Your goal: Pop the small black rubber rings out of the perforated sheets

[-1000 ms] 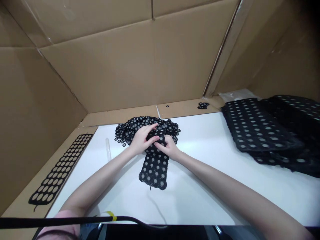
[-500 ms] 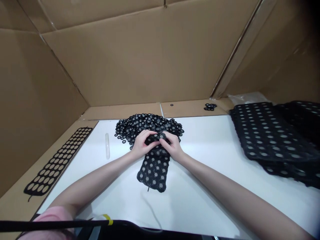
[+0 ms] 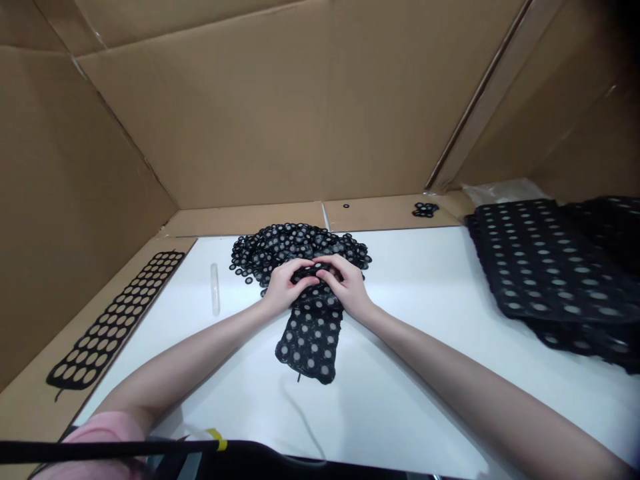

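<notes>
A black sheet of moulded rings with pale centres (image 3: 309,341) lies on the white table, its near end flat and its far end bent up in both hands. My left hand (image 3: 286,285) grips that sheet's left edge between thumb and fingers. From the right, my right hand (image 3: 345,283) pinches the same raised part, fingers over the far side and thumb in front. Just beyond the fingers spreads a heap of small loose black rings (image 3: 280,243). Part of the sheet between the hands is hidden by the fingers.
Thick black ring sheets (image 3: 545,267) are stacked at the right, beside a clear plastic bag (image 3: 505,191). An emptied black lattice (image 3: 117,320) lies on cardboard at the left. A clear tube (image 3: 215,289) stands near it. Cardboard walls (image 3: 250,120) enclose the table; a small ring cluster (image 3: 425,210) sits behind.
My right hand has shifted its grip, with its fingers now reaching over the sheet's raised part. My left hand stays nearly in place. The whole view has shifted slightly.
</notes>
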Demonstrator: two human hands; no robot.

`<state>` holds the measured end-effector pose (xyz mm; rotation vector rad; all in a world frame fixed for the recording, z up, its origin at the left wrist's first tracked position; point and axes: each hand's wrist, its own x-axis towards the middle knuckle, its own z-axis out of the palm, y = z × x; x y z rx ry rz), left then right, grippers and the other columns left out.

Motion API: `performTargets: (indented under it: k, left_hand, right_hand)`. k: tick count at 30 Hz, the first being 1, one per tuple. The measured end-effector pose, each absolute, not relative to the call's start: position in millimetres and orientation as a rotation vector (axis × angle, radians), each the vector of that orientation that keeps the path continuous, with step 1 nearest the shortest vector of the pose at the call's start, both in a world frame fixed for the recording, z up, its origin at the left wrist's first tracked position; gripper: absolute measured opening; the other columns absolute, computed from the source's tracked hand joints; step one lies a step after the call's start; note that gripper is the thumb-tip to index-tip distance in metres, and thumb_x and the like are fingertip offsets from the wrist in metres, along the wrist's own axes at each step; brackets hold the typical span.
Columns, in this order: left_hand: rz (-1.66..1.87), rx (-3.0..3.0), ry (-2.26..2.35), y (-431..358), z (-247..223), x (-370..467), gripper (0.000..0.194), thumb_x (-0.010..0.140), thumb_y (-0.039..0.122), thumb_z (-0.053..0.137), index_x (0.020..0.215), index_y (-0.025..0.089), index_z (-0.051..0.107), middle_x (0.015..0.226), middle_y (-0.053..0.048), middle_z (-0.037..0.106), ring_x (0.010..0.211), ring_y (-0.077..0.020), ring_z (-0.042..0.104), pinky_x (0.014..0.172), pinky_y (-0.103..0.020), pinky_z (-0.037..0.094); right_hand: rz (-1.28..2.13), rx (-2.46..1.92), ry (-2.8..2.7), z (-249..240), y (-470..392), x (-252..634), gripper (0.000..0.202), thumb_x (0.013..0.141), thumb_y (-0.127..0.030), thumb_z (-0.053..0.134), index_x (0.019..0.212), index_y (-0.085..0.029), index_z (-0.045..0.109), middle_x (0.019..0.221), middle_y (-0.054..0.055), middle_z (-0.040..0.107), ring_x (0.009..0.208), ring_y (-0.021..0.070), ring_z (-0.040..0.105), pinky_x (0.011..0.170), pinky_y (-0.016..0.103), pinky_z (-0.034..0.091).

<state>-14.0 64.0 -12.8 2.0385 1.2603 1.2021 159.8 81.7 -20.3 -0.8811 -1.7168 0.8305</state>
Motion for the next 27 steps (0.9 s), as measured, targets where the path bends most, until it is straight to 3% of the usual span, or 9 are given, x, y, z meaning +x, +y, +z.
performTargets:
  k: [6, 10, 17, 27]
  left_hand:
    - [1.216, 1.961, 1.271, 60.8, -9.5, -13.0, 0.022, 0.079, 0.03, 0.071, 0.096, 0.016, 0.069, 0.093, -0.005, 0.073, 0.084, -0.0185, 0.067, 0.08, -0.028, 0.049]
    - [1.19, 1.975, 1.286, 62.3, -10.9, -13.5, 0.015, 0.079, 0.03, 0.07, 0.086, 0.017, 0.071, 0.086, -0.003, 0.074, 0.078, -0.0172, 0.066, 0.075, -0.027, 0.048]
    - [1.114, 1.98, 1.298, 65.0, -11.2, -14.7, 0.015, 0.076, 0.03, 0.072, 0.079, 0.017, 0.07, 0.078, -0.001, 0.072, 0.071, -0.015, 0.063, 0.068, -0.024, 0.044]
    - [1.08, 1.919, 1.209, 64.6, -6.7, -17.4, 0.018, 0.077, 0.033, 0.069, 0.082, 0.015, 0.068, 0.079, -0.002, 0.07, 0.073, -0.0153, 0.061, 0.07, -0.025, 0.043]
  right_hand:
    - [0.701, -0.868, -1.757, -19.6, 81.0, 160.8, 0.008, 0.084, -0.027, 0.059, 0.083, -0.021, 0.065, 0.075, 0.002, 0.061, 0.062, 0.0149, 0.051, 0.059, 0.029, 0.041]
    - [0.646, -0.843, -1.801, -20.1, 81.5, 160.5, 0.012, 0.084, -0.022, 0.057, 0.072, -0.021, 0.06, 0.069, 0.001, 0.056, 0.063, 0.0151, 0.051, 0.058, 0.029, 0.04]
    - [0.65, -0.815, -1.823, -19.7, 80.3, 158.4, 0.016, 0.082, -0.02, 0.054, 0.066, -0.022, 0.052, 0.066, 0.001, 0.052, 0.06, 0.0146, 0.049, 0.054, 0.028, 0.038]
    - [0.662, -0.82, -1.828, -15.9, 79.1, 158.3, 0.02, 0.08, -0.02, 0.054, 0.063, -0.022, 0.044, 0.064, 0.0, 0.049, 0.058, 0.0145, 0.047, 0.053, 0.029, 0.036]
